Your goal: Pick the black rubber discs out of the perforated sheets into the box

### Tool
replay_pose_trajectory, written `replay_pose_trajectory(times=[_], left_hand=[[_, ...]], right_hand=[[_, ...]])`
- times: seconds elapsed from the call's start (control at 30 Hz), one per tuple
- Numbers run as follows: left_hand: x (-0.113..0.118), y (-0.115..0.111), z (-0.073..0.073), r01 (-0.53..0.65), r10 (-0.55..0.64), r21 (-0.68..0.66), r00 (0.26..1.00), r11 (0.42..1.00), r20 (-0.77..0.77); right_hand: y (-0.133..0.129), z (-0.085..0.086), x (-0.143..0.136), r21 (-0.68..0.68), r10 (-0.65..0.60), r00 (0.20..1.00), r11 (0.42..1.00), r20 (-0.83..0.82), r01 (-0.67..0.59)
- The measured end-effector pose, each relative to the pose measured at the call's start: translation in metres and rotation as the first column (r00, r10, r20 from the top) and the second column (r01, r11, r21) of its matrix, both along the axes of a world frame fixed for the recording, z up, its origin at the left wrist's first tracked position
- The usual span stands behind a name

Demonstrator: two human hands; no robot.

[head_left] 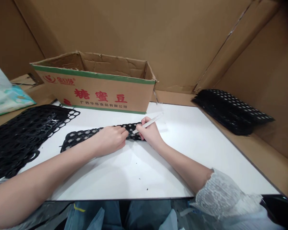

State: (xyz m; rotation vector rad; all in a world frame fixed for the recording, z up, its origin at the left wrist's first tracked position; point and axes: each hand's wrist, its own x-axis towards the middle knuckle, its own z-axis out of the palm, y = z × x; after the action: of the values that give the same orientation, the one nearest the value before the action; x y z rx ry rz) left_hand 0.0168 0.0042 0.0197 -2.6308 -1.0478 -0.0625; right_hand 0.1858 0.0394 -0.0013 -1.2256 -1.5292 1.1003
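Observation:
A black strip with rows of round grey discs lies on the white board in the middle. My left hand rests on its middle part, fingers curled and closed; whether they pinch anything is hidden. Near the strip's right end, my right hand is closed around a slim whitish translucent tool. The tool slants, its lower tip touching or just above the strip between my hands and its upper end pointing up to the right.
An open cardboard box stands behind the strip. Black ring-patterned sheets are piled at left, near a green-white packet. More black dotted strips lie stacked at right. Cardboard walls surround the white board.

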Motion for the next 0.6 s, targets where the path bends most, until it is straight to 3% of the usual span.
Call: replay_pose_trajectory(times=[0.1,0.2,0.33,0.6], left_hand=[[-0.0017,0.0047,-0.0039,0.112,-0.108,0.084,0.993,0.99,-0.046],[-0.0062,0.0093,-0.005,0.18,-0.177,0.086,0.983,0.98,-0.045],[-0.0073,0.0081,-0.0035,0.122,-0.121,0.073,0.993,0.99,-0.013],[0.0013,-0.0001,-0.0112,0.026,-0.039,0.174,0.996,0.984,0.074]], right_hand=[[-0.0019,0.0018,-0.0027,0.003,-0.006,1.0,1.0,-0.019,0.006],[-0.0034,0.0028,-0.0044,-0.029,0.007,0.999,1.0,-0.034,-0.008],[-0.0025,0.0006,-0.0051,0.004,-0.014,0.995,1.0,0.099,0.014],[-0.0002,-0.0028,-0.0053,0.072,-0.049,0.971,0.997,0.235,0.033]])
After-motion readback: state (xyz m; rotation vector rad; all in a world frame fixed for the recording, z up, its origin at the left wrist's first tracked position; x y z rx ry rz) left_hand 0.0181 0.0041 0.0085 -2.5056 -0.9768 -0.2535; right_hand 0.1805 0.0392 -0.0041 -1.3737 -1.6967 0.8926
